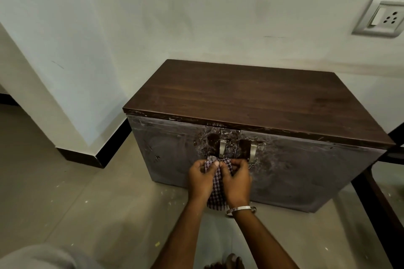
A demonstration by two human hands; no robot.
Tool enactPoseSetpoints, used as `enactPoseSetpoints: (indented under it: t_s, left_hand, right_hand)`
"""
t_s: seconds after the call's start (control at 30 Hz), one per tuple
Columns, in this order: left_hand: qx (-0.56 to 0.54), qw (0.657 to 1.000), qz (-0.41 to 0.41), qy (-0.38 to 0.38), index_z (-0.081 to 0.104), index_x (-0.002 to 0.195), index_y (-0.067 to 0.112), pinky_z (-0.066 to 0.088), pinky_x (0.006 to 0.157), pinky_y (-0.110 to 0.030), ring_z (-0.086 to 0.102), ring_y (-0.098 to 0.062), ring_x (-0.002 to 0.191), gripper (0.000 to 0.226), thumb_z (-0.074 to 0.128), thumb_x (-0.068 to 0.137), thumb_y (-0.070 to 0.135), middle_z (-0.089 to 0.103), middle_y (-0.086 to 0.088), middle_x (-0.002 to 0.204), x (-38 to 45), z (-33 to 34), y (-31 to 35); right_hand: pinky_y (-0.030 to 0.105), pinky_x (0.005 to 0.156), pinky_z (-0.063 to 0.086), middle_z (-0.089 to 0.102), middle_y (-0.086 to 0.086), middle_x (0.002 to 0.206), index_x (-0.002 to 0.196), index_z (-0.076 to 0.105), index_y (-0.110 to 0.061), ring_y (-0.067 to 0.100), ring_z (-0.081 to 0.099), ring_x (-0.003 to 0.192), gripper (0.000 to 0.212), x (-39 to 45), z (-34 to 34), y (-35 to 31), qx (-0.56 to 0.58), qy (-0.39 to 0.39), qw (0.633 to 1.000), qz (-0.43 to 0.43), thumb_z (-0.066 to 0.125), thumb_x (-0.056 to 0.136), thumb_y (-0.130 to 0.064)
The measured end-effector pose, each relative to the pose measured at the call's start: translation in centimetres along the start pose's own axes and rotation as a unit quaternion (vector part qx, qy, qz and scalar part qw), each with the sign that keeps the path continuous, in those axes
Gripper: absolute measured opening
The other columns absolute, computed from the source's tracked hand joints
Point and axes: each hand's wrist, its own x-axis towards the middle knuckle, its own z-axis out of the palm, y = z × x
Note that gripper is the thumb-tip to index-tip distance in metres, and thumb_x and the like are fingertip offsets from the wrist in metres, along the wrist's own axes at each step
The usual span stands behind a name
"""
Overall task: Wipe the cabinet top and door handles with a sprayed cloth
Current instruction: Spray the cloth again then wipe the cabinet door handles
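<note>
A low cabinet stands against the wall, with a dark brown wooden top [251, 98] and two grey, smeared doors. Two metal handles sit side by side where the doors meet: the left handle [222, 147] and the right handle [253, 152]. A checked purple-and-white cloth [217, 190] hangs between my hands, just below the left handle. My left hand [201, 178] pinches the cloth's upper left edge. My right hand [237, 179], with a metal bangle on the wrist, grips its upper right part. The cloth's top touches the bottom of the left handle.
A white wall runs behind the cabinet, with a socket plate [381, 17] at upper right. A wall corner with black skirting [96, 155] juts out at left. A dark wooden frame [376, 203] stands right of the cabinet. The floor [87, 203] is beige tile with specks.
</note>
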Motion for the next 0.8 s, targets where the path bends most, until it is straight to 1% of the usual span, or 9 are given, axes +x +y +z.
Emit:
enactPoseSetpoints:
  t_s: [0.13,0.2,0.27,0.4,0.47,0.57,0.63,0.7,0.8]
  left_hand:
    - [-0.005,1.000,-0.008,-0.023,0.066,0.102,0.009,0.056,0.075,-0.028,0.068,-0.013,0.085,0.023,0.071,0.085,0.024,0.071,-0.002,0.092,-1.3,-0.6,0.2]
    - [-0.011,0.999,-0.017,-0.029,0.065,0.102,0.011,0.054,0.074,-0.026,0.068,-0.012,0.085,0.022,0.070,0.085,0.024,0.071,-0.002,0.094,-1.9,-0.8,0.5]
    - [-0.024,0.999,-0.014,-0.033,0.065,0.103,0.012,0.053,0.074,-0.026,0.066,-0.013,0.088,0.022,0.070,0.085,0.025,0.071,-0.002,0.097,-2.7,-1.1,1.9]
    - [-0.075,0.997,0.010,-0.020,0.064,0.100,0.013,0.050,0.065,-0.019,0.066,-0.012,0.087,0.018,0.068,0.086,0.024,0.070,-0.002,0.095,-4.2,-1.4,6.0]
    - [-0.096,0.995,0.022,-0.017,0.064,0.100,0.013,0.052,0.066,-0.021,0.067,-0.013,0.085,0.019,0.068,0.086,0.025,0.071,-0.003,0.095,-4.9,-1.4,8.3]
    - [-0.115,0.992,0.037,-0.031,0.065,0.100,0.013,0.054,0.065,-0.023,0.070,-0.014,0.084,0.021,0.068,0.086,0.028,0.072,-0.003,0.093,-5.8,-0.9,11.6]
    - [-0.114,0.990,0.064,-0.045,0.065,0.099,0.014,0.054,0.065,-0.023,0.070,-0.013,0.082,0.020,0.068,0.087,0.030,0.073,-0.002,0.092,-6.4,-0.4,14.2]
    - [-0.091,0.989,0.100,-0.059,0.064,0.099,0.019,0.054,0.067,-0.023,0.069,-0.011,0.083,0.020,0.066,0.087,0.034,0.071,0.000,0.093,-7.0,0.4,16.7]
    - [-0.064,0.982,0.142,-0.106,0.062,0.102,0.028,0.054,0.072,-0.024,0.067,-0.009,0.087,0.017,0.064,0.088,0.038,0.069,0.005,0.096,-8.3,2.1,20.4]
  right_hand:
    - [0.005,0.062,0.039,0.058,-0.011,0.091,0.103,0.052,-0.019,0.002,0.056,0.082,0.019,-1.6,-1.2,-0.7,0.016,-0.015,1.000,0.005,0.066,0.090,-0.019]
    - [0.005,0.059,0.043,0.059,-0.016,0.089,0.103,0.051,-0.023,0.002,0.060,0.084,0.021,-2.3,-1.9,-1.0,0.034,-0.037,0.999,0.015,0.067,0.090,-0.021]
    - [0.005,0.059,0.046,0.061,-0.017,0.090,0.106,0.052,-0.024,-0.003,0.060,0.084,0.023,-3.0,-3.2,-2.1,0.052,-0.065,0.996,0.011,0.068,0.089,-0.024]
    - [0.010,0.068,0.051,0.065,-0.012,0.102,0.115,0.054,-0.022,-0.002,0.062,0.091,0.032,-3.3,-5.8,-5.4,0.064,-0.163,0.984,-0.008,0.068,0.088,-0.030]
    - [0.013,0.074,0.053,0.065,-0.011,0.106,0.116,0.054,-0.025,-0.001,0.064,0.095,0.030,-3.2,-7.2,-7.4,0.063,-0.189,0.979,-0.040,0.068,0.089,-0.024]
    - [0.014,0.076,0.053,0.067,-0.009,0.105,0.110,0.055,-0.028,-0.001,0.065,0.095,0.025,-2.7,-9.4,-10.6,0.063,-0.187,0.977,-0.078,0.067,0.090,-0.019]
    - [0.017,0.075,0.055,0.068,-0.006,0.105,0.110,0.057,-0.025,0.002,0.067,0.094,0.024,-2.2,-10.9,-12.8,0.072,-0.175,0.978,-0.085,0.067,0.090,-0.019]
    - [0.020,0.074,0.057,0.070,-0.002,0.104,0.112,0.057,-0.021,0.005,0.069,0.092,0.025,-1.7,-12.4,-14.8,0.091,-0.166,0.978,-0.090,0.067,0.090,-0.018]
    - [0.019,0.067,0.056,0.073,0.001,0.099,0.111,0.058,-0.018,0.008,0.072,0.087,0.023,-0.9,-15.4,-17.7,0.138,-0.135,0.976,-0.096,0.067,0.089,-0.014]
